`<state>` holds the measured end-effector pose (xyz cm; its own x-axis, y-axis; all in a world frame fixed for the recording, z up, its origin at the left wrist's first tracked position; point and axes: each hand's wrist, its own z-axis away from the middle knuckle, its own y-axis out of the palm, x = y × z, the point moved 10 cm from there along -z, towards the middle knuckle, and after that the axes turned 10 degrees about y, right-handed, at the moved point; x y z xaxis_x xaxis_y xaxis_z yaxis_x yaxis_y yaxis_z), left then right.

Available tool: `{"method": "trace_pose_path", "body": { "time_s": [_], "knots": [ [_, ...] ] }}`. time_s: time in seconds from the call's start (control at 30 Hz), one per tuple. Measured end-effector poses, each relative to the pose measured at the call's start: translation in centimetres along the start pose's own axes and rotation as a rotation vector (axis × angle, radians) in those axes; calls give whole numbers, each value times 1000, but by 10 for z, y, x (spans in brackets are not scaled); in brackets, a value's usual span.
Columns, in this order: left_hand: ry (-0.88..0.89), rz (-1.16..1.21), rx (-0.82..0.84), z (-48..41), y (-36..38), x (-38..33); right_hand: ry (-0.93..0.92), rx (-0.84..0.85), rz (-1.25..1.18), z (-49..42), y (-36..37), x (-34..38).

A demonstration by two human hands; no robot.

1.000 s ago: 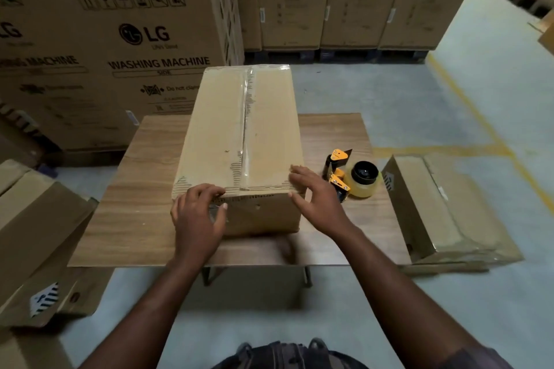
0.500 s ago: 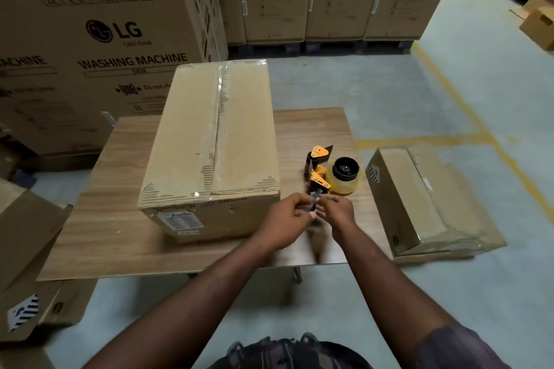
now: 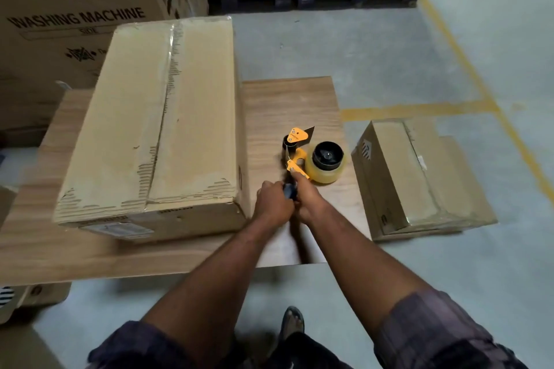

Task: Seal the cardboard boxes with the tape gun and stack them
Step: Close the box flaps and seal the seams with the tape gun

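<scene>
Tape gun (image 3: 311, 156) on the wooden table (image 3: 284, 105), handle clasped by curled fingers of left hand (image 3: 271, 204) and right hand (image 3: 308, 199): pickup step, next likely lifting it to the cardboard box (image 3: 156, 117)

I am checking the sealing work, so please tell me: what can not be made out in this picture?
Head view only.
Tape gun handle: mostly covered by the left hand and right hand gripping it.
Label on the box front: motion blur, unreadable.
Floor carton at lower left: cut off by the frame edge.
</scene>
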<state>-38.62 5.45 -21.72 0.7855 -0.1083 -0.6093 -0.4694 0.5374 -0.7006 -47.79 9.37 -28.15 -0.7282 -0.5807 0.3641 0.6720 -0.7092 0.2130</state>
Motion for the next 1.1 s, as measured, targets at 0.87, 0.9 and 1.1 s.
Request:
{"method": "trace_pose_path", "body": {
  "time_s": [0.87,0.9,1.1],
  "knots": [
    [2,1469,-220,97,-154,-61,-847,221,417,209,56,85],
    [3,1520,-216,106,-166,-56,-880,212,465,218,64,79],
    [-42,1703,-180,137,-198,-2,-978,194,631,254,103,42]
  ]
}}
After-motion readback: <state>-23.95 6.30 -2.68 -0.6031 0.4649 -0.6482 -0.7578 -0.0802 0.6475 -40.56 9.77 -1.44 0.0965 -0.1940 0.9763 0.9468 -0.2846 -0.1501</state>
